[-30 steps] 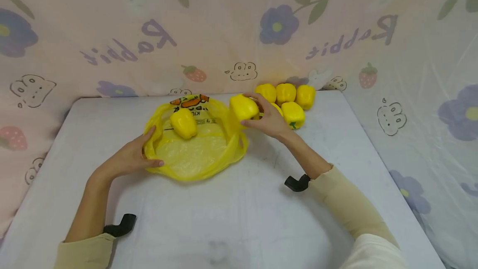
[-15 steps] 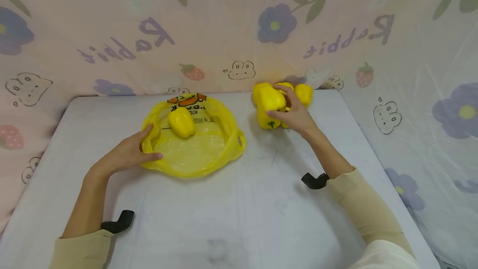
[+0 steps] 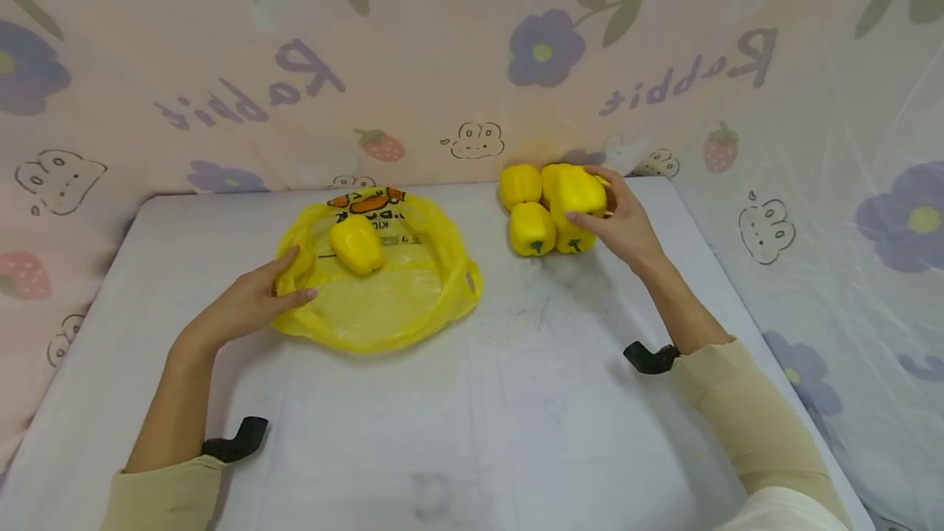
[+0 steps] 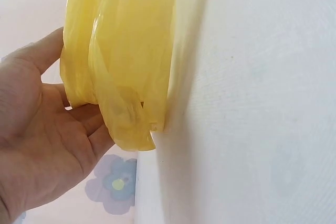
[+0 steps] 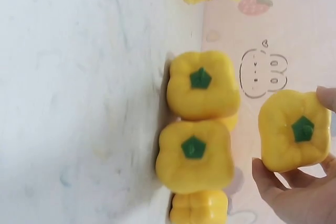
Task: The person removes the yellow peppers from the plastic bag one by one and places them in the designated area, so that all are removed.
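Note:
My right hand (image 3: 627, 220) grips a yellow bell pepper (image 3: 578, 191), raised over the others at the back right. In the right wrist view the held bell pepper (image 5: 295, 130) shows its green stem end, apart from the two front peppers. Below and beside it stand a back-left bell pepper (image 3: 520, 186) and two front ones, the left front pepper (image 3: 533, 229) and the right front pepper (image 3: 574, 239). My left hand (image 3: 247, 301) holds the left side of an opened yellow plastic bag (image 3: 442, 310), with the thumb over its rim. One bell pepper (image 3: 356, 244) lies inside.
The white table (image 3: 472, 433) ends at the back against a printed cloth (image 3: 413, 88). A black angled piece sits at each wrist, the left piece (image 3: 239, 439) and the right piece (image 3: 651, 357). Another pepper is partly hidden behind the held one.
My right hand has carried the held bell pepper rightward, from beside the bag to above the right of the group. The left hand keeps its hold; the bag has barely shifted.

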A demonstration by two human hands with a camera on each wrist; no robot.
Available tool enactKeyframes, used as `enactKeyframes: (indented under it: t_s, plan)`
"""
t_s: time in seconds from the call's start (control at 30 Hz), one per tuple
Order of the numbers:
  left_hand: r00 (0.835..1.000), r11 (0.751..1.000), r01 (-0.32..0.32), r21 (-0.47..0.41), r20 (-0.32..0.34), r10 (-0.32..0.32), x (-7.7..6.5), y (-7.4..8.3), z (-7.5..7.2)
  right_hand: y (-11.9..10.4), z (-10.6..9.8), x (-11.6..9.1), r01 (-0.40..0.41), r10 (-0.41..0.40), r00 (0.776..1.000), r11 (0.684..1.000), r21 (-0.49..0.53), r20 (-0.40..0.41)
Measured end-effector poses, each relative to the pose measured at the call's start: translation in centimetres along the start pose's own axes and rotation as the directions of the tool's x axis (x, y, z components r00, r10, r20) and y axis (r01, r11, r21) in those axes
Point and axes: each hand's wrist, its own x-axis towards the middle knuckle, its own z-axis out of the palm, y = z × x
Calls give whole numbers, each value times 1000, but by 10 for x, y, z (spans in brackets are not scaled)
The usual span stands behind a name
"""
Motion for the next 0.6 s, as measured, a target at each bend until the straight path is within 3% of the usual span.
enactKeyframes:
  t_s: [0.6]
  plan:
    - [1000, 1000, 12, 1, 0, -12, -3, 0, 1, 36, -41, -2, -70, 59, 992, 992, -101, -116]
